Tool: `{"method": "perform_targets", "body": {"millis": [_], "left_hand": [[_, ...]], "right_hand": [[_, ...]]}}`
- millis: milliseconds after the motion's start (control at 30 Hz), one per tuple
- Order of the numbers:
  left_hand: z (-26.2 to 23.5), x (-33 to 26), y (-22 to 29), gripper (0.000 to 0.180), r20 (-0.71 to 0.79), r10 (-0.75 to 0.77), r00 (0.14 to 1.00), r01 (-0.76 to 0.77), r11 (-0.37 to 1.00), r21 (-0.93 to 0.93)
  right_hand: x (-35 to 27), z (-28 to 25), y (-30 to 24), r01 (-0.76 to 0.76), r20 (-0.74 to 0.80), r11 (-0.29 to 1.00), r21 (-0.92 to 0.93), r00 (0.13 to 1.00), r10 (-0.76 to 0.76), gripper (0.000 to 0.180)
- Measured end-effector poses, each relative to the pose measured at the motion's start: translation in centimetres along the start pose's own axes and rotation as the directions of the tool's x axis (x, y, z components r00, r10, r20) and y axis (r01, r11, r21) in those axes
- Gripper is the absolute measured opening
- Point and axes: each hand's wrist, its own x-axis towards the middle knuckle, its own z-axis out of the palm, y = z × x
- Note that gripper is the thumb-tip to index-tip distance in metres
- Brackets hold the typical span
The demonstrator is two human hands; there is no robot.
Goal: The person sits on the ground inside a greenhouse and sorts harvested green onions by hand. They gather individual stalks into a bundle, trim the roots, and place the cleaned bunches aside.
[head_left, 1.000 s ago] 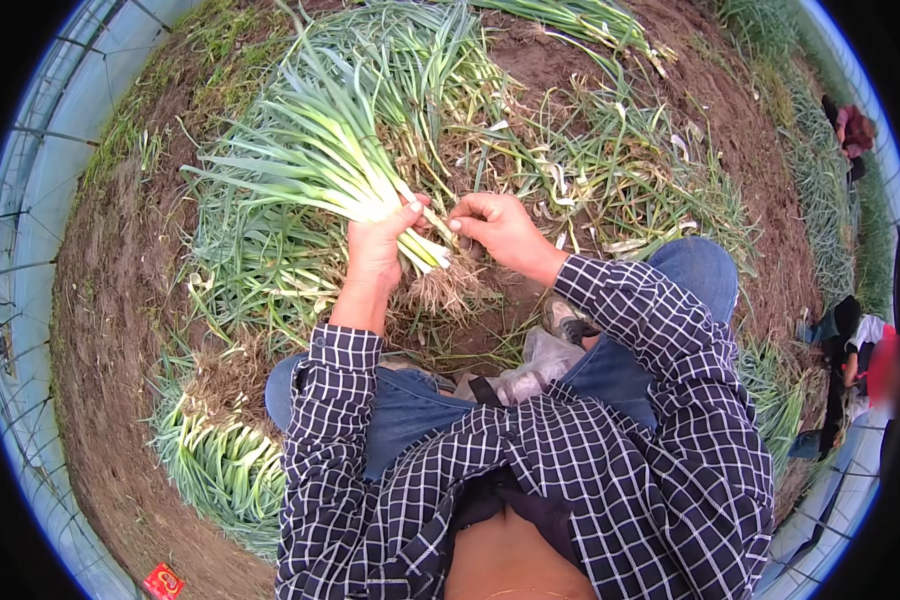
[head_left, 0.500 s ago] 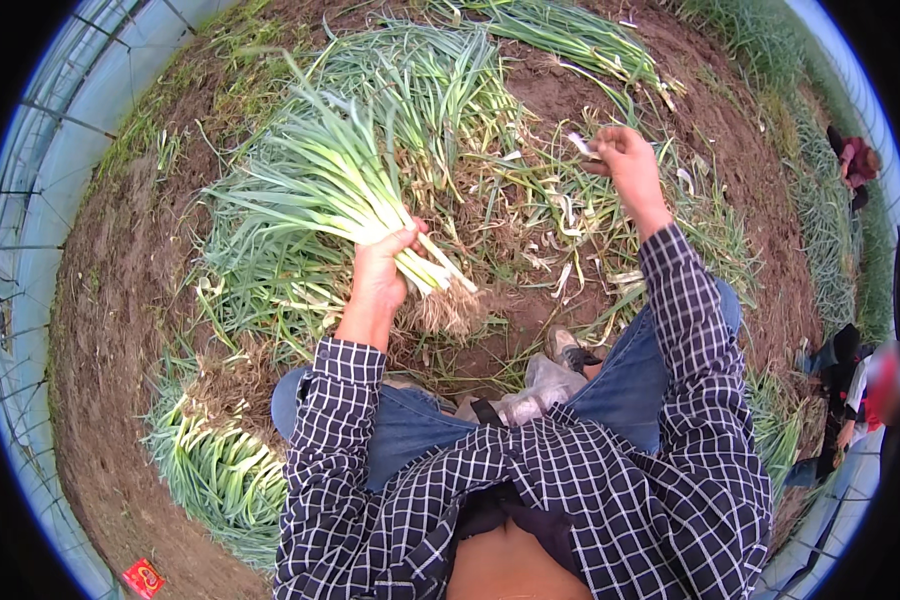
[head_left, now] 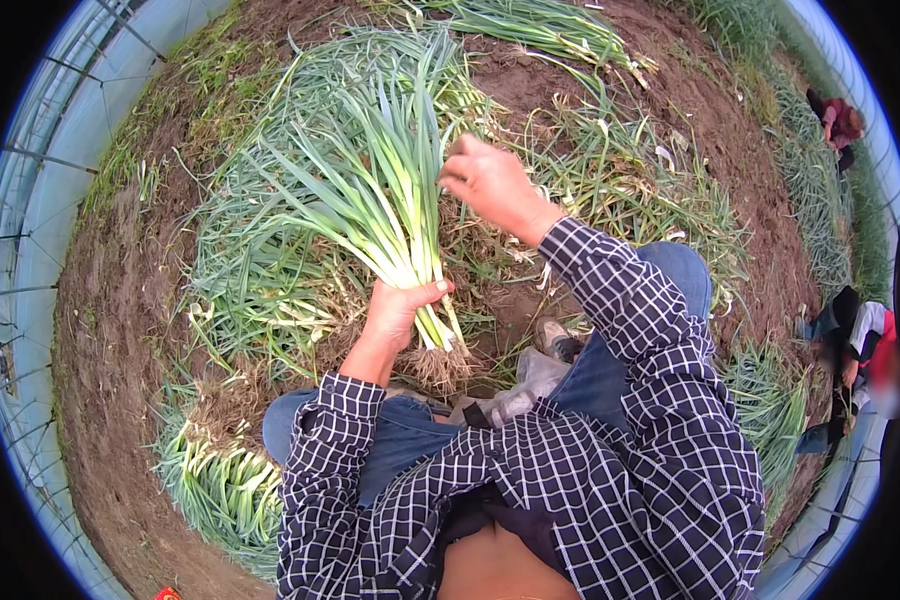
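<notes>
My left hand (head_left: 398,312) is wrapped round the pale lower stems of a bunch of green onions (head_left: 402,225). The long green leaves fan away from me, and the brown roots (head_left: 442,370) hang out below my thumb. Beside the right edge of the leaves is my right hand (head_left: 498,188), its fingers curled together and a little blurred. Whatever the fingertips pinch, if anything, is hidden. Behind the bunch spreads a large heap of green onions (head_left: 255,205) on the soil.
Stripped leaves (head_left: 620,195) litter the ground at right. Stacked green onions (head_left: 225,490) lie lower left, with others (head_left: 540,30) at the far side. Clear plastic (head_left: 538,378) sits between my legs by a shoe (head_left: 558,342). Two people (head_left: 842,125) are at the right edge.
My right hand has come left from over the litter to the bunch's leaves; the pale strip it held is out of sight. My left hand has tilted the bunch more upright and lowered it slightly.
</notes>
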Motion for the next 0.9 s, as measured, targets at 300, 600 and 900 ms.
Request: {"method": "perform_targets", "body": {"millis": [300,600,900], "left_hand": [[-0.4,0.1,-0.7,0.032,-0.001,0.02,1.0,-0.02,0.998,0.052],[0.3,-0.3,-1.9,0.027,-0.056,0.034,0.998,-0.018,0.965,0.261],[-0.7,-0.8,-3.6,0.029,-0.037,0.024,0.999,-0.006,0.901,0.434]], "right_hand": [[-0.4,-3.8,10.7,-0.411,-0.487,0.837,-0.362,0.849,0.206,0.031],[0.7,0.6,2.3,-0.521,0.338,0.307,0.797,0.805,0.489,0.028],[1.0,-1.6,6.4,-0.348,0.292,-0.056,0.936,0.677,0.676,0.015]]}}
